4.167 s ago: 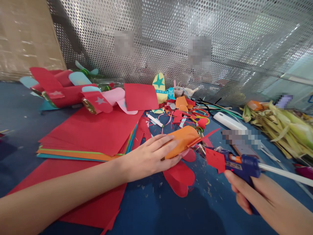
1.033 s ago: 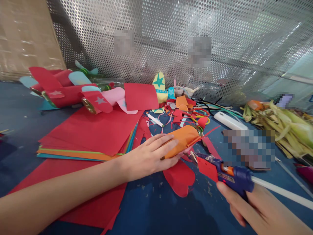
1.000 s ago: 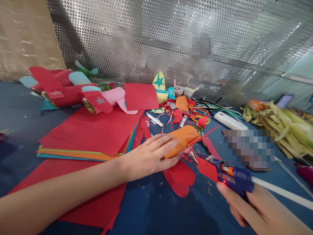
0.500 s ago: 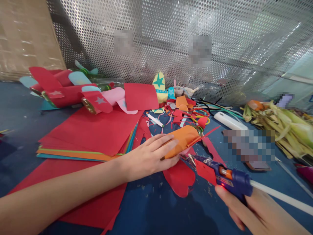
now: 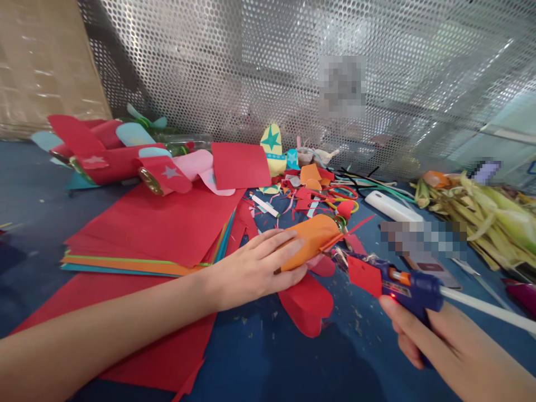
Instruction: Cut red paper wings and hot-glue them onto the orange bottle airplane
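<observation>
My left hand [image 5: 262, 262] is wrapped over a bottle covered in orange paper [image 5: 316, 237], which lies on its side with its green-ringed neck pointing away to the right. Beneath it, red paper cut with rounded ends [image 5: 307, 307] sticks out towards me. In my right hand [image 5: 422, 335] is a blue hot glue gun [image 5: 412, 290], gripped by its handle. Its small red light is lit, and a white glue stick [image 5: 486, 304] juts from the back. A red paper piece [image 5: 364, 275] covers part of the barrel; wispy glue strands hang at the nozzle, close to the bottle's right side.
Left of the bottle lies a stack of coloured paper [image 5: 159, 223], with red paper-covered bottle planes [image 5: 121, 156] behind. Paper scraps [image 5: 307, 192] and a white marker [image 5: 264, 205] lie beyond. To the right are a white device [image 5: 393, 206], a phone [image 5: 435, 271] and corn husks [image 5: 469, 218].
My right hand has drawn the glue gun to the right, so its nozzle is farther from the bottle's underside. My left hand and the bottle have hardly moved.
</observation>
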{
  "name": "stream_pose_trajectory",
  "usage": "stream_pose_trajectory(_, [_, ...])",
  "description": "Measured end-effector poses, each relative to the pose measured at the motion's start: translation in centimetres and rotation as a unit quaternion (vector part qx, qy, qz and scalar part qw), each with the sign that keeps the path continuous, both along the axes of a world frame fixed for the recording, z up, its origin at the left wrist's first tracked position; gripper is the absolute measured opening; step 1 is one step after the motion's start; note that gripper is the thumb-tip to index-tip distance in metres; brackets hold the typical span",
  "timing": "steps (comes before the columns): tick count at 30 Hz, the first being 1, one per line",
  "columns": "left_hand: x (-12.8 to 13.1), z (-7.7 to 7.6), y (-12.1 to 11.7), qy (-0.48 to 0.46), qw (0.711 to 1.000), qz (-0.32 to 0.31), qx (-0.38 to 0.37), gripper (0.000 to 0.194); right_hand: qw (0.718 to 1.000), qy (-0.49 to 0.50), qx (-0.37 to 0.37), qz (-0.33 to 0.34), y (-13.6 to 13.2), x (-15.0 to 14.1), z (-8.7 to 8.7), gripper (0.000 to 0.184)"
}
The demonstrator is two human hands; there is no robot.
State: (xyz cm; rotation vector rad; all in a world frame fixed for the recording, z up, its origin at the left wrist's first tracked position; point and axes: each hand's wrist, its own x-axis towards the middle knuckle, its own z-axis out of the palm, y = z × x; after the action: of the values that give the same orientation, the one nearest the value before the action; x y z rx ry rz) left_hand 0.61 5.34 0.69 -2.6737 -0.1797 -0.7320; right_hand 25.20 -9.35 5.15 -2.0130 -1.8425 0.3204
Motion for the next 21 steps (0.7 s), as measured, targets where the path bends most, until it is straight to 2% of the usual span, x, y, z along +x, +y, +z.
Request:
stream_pose_trajectory(3, [0.0,0.0,0.0,0.006,1.000,0.002,0.002,0.035,1.000,0.015,-0.002,-0.026,0.1,-0.3,0.5,0.058])
stream_pose_trajectory(7, [-0.1,-0.1,0.0,0.009,1.000,0.008,0.007,0.039,0.999,0.020,-0.040,0.011,0.3,0.7,0.5,0.058])
stream_pose_trajectory(9, [-0.1,0.0,0.0,0.008,1.000,0.008,0.009,0.040,0.999,0.010,-0.047,0.006,0.5,1.1,0.5,0.061])
stream_pose_trajectory(15, [-0.1,0.0,-0.1,0.016,1.000,0.010,0.006,0.043,0.999,-0.037,0.003,-0.033,1.4,0.5,1.1,0.073])
stream_pose_trajectory(21, [-0.1,-0.2,0.0,0.010,1.000,0.009,0.009,0.043,0.997,-0.049,0.058,-0.022,2.1,0.4,1.8,0.075])
